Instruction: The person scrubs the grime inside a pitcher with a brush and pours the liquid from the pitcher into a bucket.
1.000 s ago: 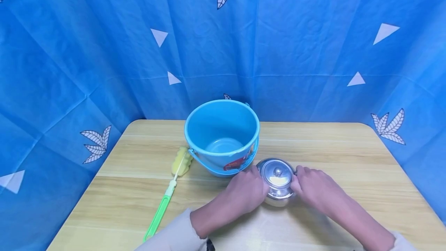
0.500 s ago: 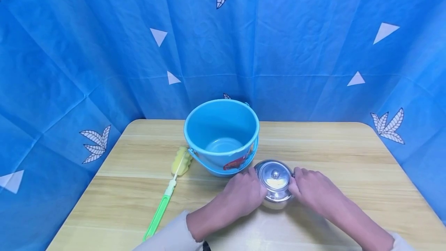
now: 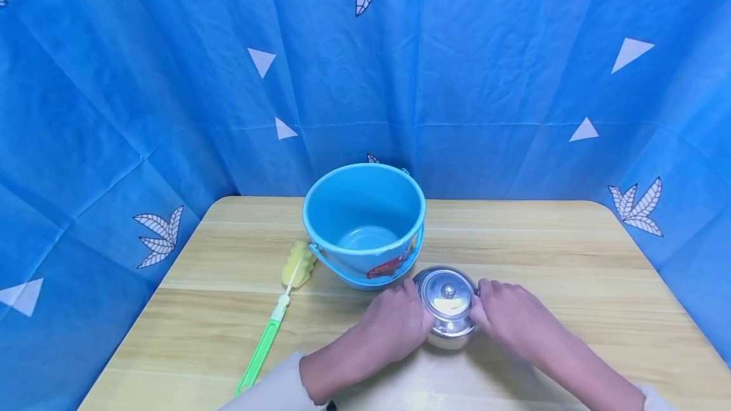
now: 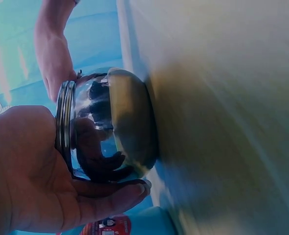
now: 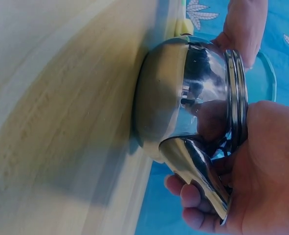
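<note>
A shiny steel teapot [image 3: 448,330] with a knobbed lid [image 3: 447,303] stands upright between both hands, its base right at the tabletop. My left hand [image 3: 396,323] grips it from the left side; the part inside those fingers is mostly hidden. On the opposite side my right hand [image 3: 510,314] holds the spout [image 5: 193,166], with fingertips curled behind it in the right wrist view. The lid sits on the pot.
Behind and left of the teapot is a light blue bucket [image 3: 365,262] with its handle hanging down in front. A sponge brush [image 3: 268,335] with a green handle lies left of it on the wooden table [image 3: 548,240]. A blue curtain [image 3: 497,81] surrounds the table.
Both hands have shifted the teapot slightly left and closer to the person. The bucket and sponge brush stay where they were.
</note>
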Demonstrator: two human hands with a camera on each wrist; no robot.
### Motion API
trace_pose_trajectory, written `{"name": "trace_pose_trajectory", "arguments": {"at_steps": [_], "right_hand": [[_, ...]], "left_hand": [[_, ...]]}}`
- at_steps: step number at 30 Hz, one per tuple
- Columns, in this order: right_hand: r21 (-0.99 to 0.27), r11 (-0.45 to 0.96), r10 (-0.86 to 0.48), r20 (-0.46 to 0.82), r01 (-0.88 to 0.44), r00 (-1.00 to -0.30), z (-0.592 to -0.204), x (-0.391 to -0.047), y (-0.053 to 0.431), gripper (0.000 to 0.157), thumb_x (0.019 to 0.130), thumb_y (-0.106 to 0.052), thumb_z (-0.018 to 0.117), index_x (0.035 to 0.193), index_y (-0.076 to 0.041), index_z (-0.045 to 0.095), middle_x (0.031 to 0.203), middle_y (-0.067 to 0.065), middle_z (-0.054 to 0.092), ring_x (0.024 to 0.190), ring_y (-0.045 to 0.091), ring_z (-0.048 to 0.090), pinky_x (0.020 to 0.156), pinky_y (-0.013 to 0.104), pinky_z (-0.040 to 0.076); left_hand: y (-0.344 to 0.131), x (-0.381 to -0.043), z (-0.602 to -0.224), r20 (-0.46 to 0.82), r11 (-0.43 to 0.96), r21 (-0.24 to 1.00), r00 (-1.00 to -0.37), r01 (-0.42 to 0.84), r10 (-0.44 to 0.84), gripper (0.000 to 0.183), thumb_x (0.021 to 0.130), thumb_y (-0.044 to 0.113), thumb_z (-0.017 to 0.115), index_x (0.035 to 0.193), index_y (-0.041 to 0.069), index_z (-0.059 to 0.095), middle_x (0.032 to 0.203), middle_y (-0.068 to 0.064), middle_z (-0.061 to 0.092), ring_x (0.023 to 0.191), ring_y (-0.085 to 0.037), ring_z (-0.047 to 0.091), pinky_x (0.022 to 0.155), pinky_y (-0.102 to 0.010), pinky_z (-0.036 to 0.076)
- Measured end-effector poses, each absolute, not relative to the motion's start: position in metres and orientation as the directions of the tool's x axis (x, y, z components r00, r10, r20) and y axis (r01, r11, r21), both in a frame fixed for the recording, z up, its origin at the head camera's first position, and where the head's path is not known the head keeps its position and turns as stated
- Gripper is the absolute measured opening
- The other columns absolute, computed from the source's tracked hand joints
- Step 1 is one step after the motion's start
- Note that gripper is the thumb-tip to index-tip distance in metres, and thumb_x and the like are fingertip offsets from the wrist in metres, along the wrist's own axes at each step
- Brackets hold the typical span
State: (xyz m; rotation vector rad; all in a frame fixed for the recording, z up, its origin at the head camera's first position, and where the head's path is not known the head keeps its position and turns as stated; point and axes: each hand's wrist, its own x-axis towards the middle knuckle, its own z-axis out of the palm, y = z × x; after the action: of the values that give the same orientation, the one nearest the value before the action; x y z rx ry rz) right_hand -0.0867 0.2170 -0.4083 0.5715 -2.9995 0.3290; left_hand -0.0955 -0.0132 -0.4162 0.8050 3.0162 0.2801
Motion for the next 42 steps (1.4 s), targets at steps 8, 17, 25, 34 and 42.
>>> {"name": "trace_pose_trajectory", "arguments": {"at_steps": [8,17,25,34,42], "right_hand": [[-0.173,0.901,-0.375,0.156,-0.399,-0.914,-0.411,-0.084,0.216,0.026,0.099,-0.026,0.056,0.075,-0.018,0.047,0.064,-0.007,0.038,0.058,0.009,0.035,0.055,0.025,0.036],[-0.177,0.908,-0.362,0.13,-0.381,-0.923,-0.41,-0.084,0.214,0.025,0.1,-0.027,0.056,0.077,-0.017,0.049,0.065,-0.006,0.039,0.059,0.009,0.037,0.056,0.026,0.038],[-0.21,0.904,-0.362,0.091,-0.373,-0.928,-0.407,-0.085,0.215,0.026,0.102,-0.028,0.054,0.078,-0.018,0.05,0.065,-0.007,0.04,0.06,0.009,0.039,0.056,0.026,0.039],[-0.346,0.89,-0.354,-0.115,-0.297,-0.928,-0.396,-0.091,0.226,0.044,0.109,-0.049,0.044,0.104,-0.01,0.062,0.081,-0.006,0.059,0.079,0.009,0.059,0.074,0.038,0.055],[-0.404,0.867,-0.357,-0.095,-0.292,-0.929,-0.389,-0.094,0.234,0.061,0.105,-0.059,0.046,0.128,-0.005,0.064,0.124,0.013,0.071,0.11,0.029,0.071,0.092,0.053,0.059]], "left_hand": [[-0.014,-0.093,-0.417,0.048,0.86,0.156,-0.873,0.487,0.486,0.042,0.099,0.035,0.051,0.108,-0.006,0.057,0.076,-0.007,0.057,0.059,-0.014,0.05,0.049,-0.024,0.041],[-0.016,-0.092,-0.418,0.071,0.86,0.168,-0.876,0.482,0.477,0.039,0.096,0.033,0.053,0.104,-0.005,0.057,0.075,-0.007,0.057,0.059,-0.014,0.053,0.049,-0.024,0.042],[-0.016,-0.093,-0.418,0.052,0.861,0.173,-0.877,0.479,0.478,0.039,0.096,0.033,0.053,0.106,-0.005,0.057,0.075,-0.006,0.055,0.058,-0.013,0.049,0.049,-0.024,0.04],[-0.012,-0.09,-0.419,0.056,0.891,0.127,-0.9,0.435,0.431,0.039,0.096,0.033,0.052,0.106,-0.004,0.058,0.075,-0.006,0.056,0.061,-0.014,0.049,0.049,-0.025,0.041],[-0.009,-0.088,-0.418,0.054,0.916,0.081,-0.919,0.393,0.389,0.043,0.097,0.036,0.05,0.11,-0.005,0.06,0.072,-0.006,0.055,0.06,-0.016,0.049,0.047,-0.027,0.038]]}}
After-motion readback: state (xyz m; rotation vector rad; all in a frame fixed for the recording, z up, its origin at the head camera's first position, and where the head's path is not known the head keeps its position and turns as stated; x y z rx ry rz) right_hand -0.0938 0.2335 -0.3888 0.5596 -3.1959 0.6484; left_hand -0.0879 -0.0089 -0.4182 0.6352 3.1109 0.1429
